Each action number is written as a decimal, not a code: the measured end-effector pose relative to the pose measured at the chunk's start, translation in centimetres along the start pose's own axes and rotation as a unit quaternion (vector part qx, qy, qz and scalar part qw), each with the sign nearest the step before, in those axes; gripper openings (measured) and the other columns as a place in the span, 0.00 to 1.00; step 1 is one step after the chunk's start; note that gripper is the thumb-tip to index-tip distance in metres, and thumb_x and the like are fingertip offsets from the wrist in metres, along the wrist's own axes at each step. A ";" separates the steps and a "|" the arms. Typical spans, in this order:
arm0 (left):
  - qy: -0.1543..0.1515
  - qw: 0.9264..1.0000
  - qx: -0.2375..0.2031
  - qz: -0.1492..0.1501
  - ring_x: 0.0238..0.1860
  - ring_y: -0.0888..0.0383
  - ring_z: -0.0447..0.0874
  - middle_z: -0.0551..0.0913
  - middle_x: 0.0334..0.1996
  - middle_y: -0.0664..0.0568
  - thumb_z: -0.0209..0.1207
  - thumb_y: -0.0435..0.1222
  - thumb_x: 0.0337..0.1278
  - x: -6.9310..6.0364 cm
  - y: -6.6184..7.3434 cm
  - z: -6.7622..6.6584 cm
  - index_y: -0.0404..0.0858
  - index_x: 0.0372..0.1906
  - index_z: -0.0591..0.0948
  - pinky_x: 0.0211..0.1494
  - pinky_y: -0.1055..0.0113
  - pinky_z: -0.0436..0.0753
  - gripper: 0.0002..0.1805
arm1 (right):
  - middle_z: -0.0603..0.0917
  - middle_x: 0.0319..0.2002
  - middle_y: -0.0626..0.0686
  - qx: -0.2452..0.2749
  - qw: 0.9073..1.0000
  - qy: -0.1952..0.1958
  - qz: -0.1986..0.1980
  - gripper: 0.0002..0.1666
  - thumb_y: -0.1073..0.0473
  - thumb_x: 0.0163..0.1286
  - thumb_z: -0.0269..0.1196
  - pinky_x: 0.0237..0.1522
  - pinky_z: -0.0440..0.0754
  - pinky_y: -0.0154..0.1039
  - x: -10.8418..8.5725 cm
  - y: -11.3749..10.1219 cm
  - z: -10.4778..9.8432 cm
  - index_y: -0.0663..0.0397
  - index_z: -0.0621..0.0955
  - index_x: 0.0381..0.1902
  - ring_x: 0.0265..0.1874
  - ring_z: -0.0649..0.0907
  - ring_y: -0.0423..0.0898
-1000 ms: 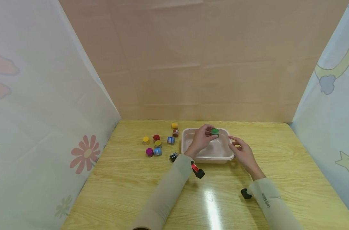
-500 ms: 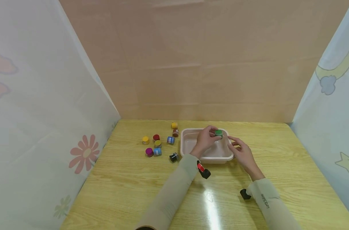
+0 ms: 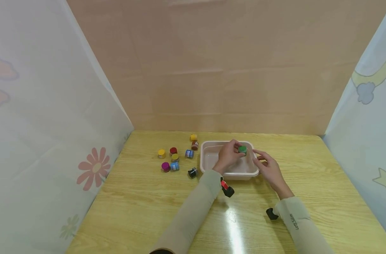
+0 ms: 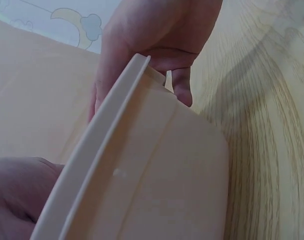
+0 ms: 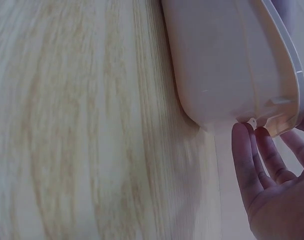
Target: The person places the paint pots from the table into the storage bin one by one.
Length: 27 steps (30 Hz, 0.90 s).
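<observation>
In the head view a pale pink tray (image 3: 212,174) stands on the table. Over its right part my left hand (image 3: 228,154) pinches a small green-lidded jar (image 3: 242,149) between thumb and fingers. At the tray's right rim my right hand (image 3: 269,170) holds the edge. The right wrist view shows several fingers of my right hand (image 5: 279,185) against the outside of the tray (image 5: 211,60). In the left wrist view the tray wall (image 4: 176,175) hides the jar, with part of my left hand (image 4: 22,195) behind the rim and my right hand (image 4: 156,35) at the corner.
Left of the tray lie a black jar (image 3: 193,172), a dark blue jar (image 3: 189,153), a brown jar (image 3: 195,145) and an orange one (image 3: 193,137). Farther left are yellow (image 3: 161,153), red (image 3: 173,151), olive (image 3: 175,157), purple (image 3: 165,167) and light blue (image 3: 174,166) jars.
My left hand has moved right with the green jar, which now sits slightly lower in the head view, near the tray's right side. My right hand has stayed at the rim.
</observation>
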<state>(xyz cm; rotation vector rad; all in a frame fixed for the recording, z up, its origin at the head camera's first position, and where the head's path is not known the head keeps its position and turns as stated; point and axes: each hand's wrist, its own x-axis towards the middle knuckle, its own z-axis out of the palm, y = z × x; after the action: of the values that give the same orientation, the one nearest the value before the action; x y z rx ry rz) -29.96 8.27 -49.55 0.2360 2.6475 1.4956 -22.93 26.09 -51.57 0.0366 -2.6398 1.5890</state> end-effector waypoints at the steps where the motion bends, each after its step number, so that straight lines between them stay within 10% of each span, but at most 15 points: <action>1: -0.002 1.000 0.003 0.002 0.38 0.66 0.78 0.85 0.42 0.56 0.75 0.37 0.57 0.0 0.0 0.0 0.45 0.49 0.82 0.43 0.73 0.79 0.17 | 0.76 0.58 0.68 0.000 1.000 -0.001 0.000 0.31 0.48 0.82 0.57 0.33 0.86 0.35 0.0 0.0 0.0 0.53 0.69 0.77 0.39 0.85 0.49; 27: -0.046 0.998 0.045 0.000 0.41 0.63 0.77 0.83 0.41 0.53 0.74 0.28 0.54 0.2 -1.0 0.2 0.41 0.47 0.82 0.48 0.72 0.79 0.17 | 0.77 0.48 0.64 0.014 1.000 -0.016 0.001 0.29 0.59 0.77 0.63 0.26 0.86 0.40 -0.1 -1.2 -0.5 0.61 0.73 0.73 0.24 0.80 0.34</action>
<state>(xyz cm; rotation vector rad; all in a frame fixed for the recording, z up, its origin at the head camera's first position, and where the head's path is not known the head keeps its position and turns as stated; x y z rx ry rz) -30.22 7.96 -50.49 0.3033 2.6439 1.3319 -22.78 26.02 -50.29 0.0618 -2.6420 1.6386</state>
